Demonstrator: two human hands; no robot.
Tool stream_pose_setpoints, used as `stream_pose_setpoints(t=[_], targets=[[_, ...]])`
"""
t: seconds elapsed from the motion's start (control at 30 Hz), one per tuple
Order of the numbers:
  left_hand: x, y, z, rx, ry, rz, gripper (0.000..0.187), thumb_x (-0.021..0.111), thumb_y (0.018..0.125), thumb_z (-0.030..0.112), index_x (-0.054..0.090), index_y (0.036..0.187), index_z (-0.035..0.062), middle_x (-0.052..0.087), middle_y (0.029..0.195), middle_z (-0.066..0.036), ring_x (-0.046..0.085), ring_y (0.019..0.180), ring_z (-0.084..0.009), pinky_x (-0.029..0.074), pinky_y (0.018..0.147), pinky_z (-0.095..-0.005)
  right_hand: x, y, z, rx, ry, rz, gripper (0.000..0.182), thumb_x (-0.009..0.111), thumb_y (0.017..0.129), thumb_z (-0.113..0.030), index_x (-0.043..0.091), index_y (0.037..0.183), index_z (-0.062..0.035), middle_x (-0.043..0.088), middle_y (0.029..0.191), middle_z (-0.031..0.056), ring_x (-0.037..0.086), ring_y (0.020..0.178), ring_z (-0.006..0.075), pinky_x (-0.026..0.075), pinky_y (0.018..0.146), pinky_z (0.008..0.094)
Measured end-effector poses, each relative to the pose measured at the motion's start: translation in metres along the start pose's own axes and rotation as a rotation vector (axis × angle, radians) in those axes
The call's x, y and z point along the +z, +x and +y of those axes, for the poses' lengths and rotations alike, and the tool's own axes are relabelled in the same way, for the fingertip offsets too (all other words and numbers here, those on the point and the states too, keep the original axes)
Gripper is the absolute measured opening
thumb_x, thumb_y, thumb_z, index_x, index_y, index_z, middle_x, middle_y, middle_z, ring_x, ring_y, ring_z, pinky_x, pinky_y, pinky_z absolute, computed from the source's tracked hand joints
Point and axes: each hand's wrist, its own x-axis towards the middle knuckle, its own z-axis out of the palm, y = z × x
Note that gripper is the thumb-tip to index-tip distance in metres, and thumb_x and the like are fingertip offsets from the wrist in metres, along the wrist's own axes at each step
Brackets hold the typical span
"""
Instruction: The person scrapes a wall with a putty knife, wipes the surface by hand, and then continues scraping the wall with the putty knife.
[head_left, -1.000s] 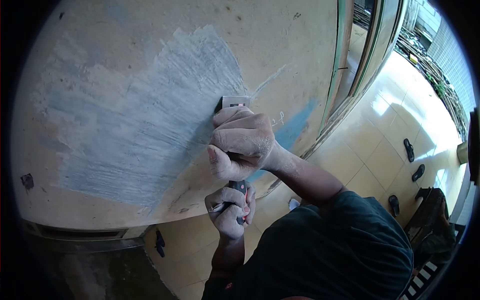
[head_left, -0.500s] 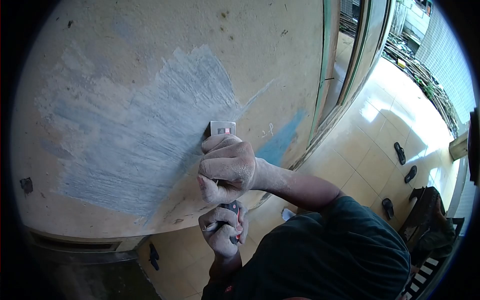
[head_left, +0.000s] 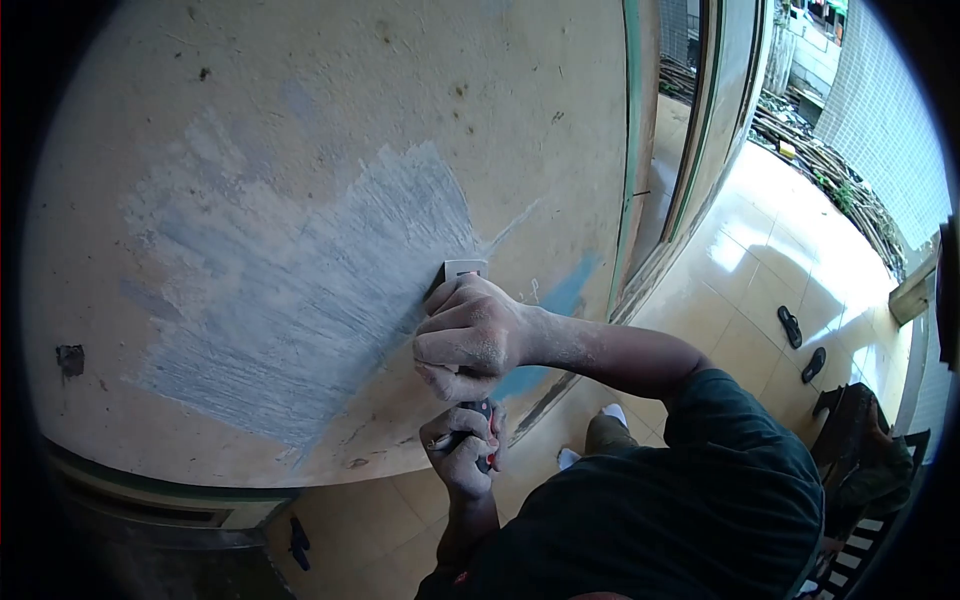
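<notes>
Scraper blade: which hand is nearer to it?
Right. The right hand is closed just below the blade in the view; the left hand is farther down, wrapped around the black-and-red handle.

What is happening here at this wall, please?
A person is working on the wall with a flat metal blade. The right hand is closed just behind the blade, and the left hand grips a black and red handle below it. The blade is at the edge of a rough grey-blue patch. Both hands look dusty.
</notes>
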Motion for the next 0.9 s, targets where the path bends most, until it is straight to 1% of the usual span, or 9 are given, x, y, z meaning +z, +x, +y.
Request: stream_pose_setpoints(t=[0.13, 0.2, 0.33, 0.37, 0.5, 0.63, 0.8, 0.87, 0.9], targets=[[-0.018, 0.006, -0.024, 0.119, 0.108, -0.027, 0.005, 0.043, 0.057, -0.001, 0.046, 0.061, -0.0017, 0.038, 0.053, -0.008, 0.032, 0.031, -0.0138, 0.034, 0.038, -0.0223, -0.007, 0.003, 0.004, -0.071, -0.046, -0.099, 0.023, 0.059, 0.082, -0.01, 0.045, 0.064, -0.0061, 0.042, 0.054, 0.0034, 0.042, 0.041, 0.0203, 0.033, 0.04, 0.0325], [-0.023, 0.003, -0.034, 0.201, 0.17, -0.063, 0.004, 0.043, 0.058, -0.001, 0.046, 0.061, -0.0016, 0.038, 0.05, -0.006, 0.033, 0.029, -0.0135, 0.035, 0.042, -0.0233, -0.01, 0.003, 0.001, -0.101, -0.138, -0.311, 0.024, 0.061, 0.085, -0.02, 0.047, 0.073, -0.0058, 0.043, 0.057, 0.0031, 0.048, 0.046, 0.018, 0.036, 0.041, 0.0322], [-0.029, -0.012, -0.041, 0.112, 0.185, -0.121, 0.008, 0.05, 0.067, -0.005, 0.05, 0.072, 0.0012, 0.046, 0.068, -0.013, 0.043, 0.038, -0.0127, 0.033, 0.035, -0.0225, -0.017, 0.003, 0.002, -0.129, -0.082, -0.506, 0.023, 0.061, 0.085, -0.022, 0.048, 0.074, -0.0061, 0.044, 0.056, -0.0003, 0.051, 0.047, 0.0161, 0.038, 0.041, 0.0308], [-0.025, -0.016, -0.04, 0.055, 0.117, -0.15, 0.01, 0.051, 0.071, -0.009, 0.05, 0.075, 0.0004, 0.046, 0.079, -0.014, 0.043, 0.048, -0.0117, 0.034, 0.039, -0.0223, -0.015, 0.001, 0.004, -0.123, -0.075, -0.514, 0.023, 0.061, 0.085, -0.022, 0.048, 0.074, -0.0061, 0.044, 0.056, -0.0003, 0.051, 0.047, 0.0161, 0.038, 0.041, 0.0308], [-0.014, -0.013, -0.042, -0.055, -0.167, -0.182, 0.014, 0.063, 0.076, -0.002, 0.05, 0.075, 0.0027, 0.044, 0.08, -0.014, 0.042, 0.049, -0.0112, 0.033, 0.04, -0.019, -0.006, -0.002, 0.011, -0.172, -0.068, -0.469, 0.024, 0.06, 0.085, -0.02, 0.048, 0.068, -0.0077, 0.042, 0.053, -0.0009, 0.049, 0.045, 0.0161, 0.038, 0.04, 0.0307], [-0.015, -0.006, -0.047, -0.03, -0.305, -0.174, 0.013, 0.055, 0.071, -0.011, 0.051, 0.072, 0.0008, 0.043, 0.079, -0.018, 0.038, 0.042, -0.0122, 0.033, 0.033, -0.0216, -0.006, -0.001, 0.014, -0.145, -0.021, -0.386, 0.024, 0.06, 0.084, -0.019, 0.049, 0.066, -0.0082, 0.042, 0.051, -0.0005, 0.049, 0.044, 0.0156, 0.035, 0.039, 0.0294], [0.003, 0.005, -0.057, 0.063, -0.195, -0.325, 0.01, 0.057, 0.072, -0.009, 0.052, 0.074, -0.0003, 0.044, 0.078, -0.014, 0.037, 0.043, -0.0118, 0.032, 0.033, -0.0209, -0.018, 0.008, 0.003, 0.056, 0.083, -0.342, 0.026, 0.058, 0.084, -0.02, 0.051, 0.063, -0.0085, 0.04, 0.047, -0.0011, 0.044, 0.039, 0.0153, 0.033, 0.037, 0.0296], [-0.01, -0.003, -0.067, -0.104, -0.274, -0.16, 0.019, 0.06, 0.069, -0.001, 0.053, 0.085, 0.005, 0.048, 0.075, -0.007, 0.042, 0.05, -0.0125, 0.043, 0.041, -0.0215, -0.02, 0.007, 0.001, 0.13, 0.145, -0.283, 0.027, 0.058, 0.084, -0.021, 0.052, 0.061, -0.0088, 0.039, 0.046, -0.0012, 0.042, 0.037, 0.0153, 0.032, 0.037, 0.0298], [-0.028, -0.016, -0.071, -0.08, 0.145, -0.02, 0.017, 0.062, 0.077, 0.013, 0.053, 0.09, 0.008, 0.047, 0.068, -0.002, 0.044, 0.05, -0.011, 0.039, 0.041, -0.0202, -0.02, 0.006, 0.0, 0.138, 0.17, -0.241, 0.028, 0.058, 0.085, -0.022, 0.053, 0.061, -0.0088, 0.039, 0.045, -0.0014, 0.042, 0.037, 0.0154, 0.031, 0.037, 0.0297]])
